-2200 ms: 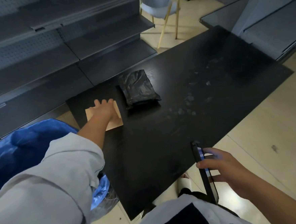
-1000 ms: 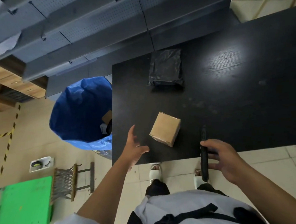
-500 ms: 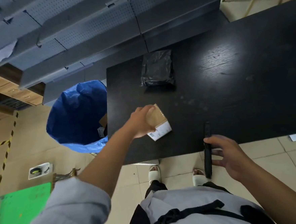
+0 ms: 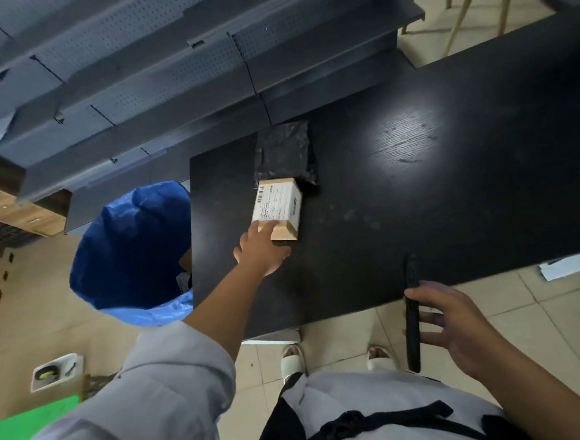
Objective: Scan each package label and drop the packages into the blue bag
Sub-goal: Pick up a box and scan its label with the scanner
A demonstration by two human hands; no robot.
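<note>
Cardboard box (image 4: 278, 207), unreadable barcode label up, in left grip (image 4: 261, 249); right grip (image 4: 460, 324) clasps scanner (image 4: 412, 314).

Black pouch (image 4: 284, 153) crowds cardboard box's (image 4: 278, 208) far side.

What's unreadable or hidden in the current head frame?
- Label text on the cardboard box: too small.
- Black device in the right hand: edge-on, screen unseen.
- Blue bag contents: mostly cut off by the table edge.
- Black poly package: no label visible; near end behind the box.
</note>
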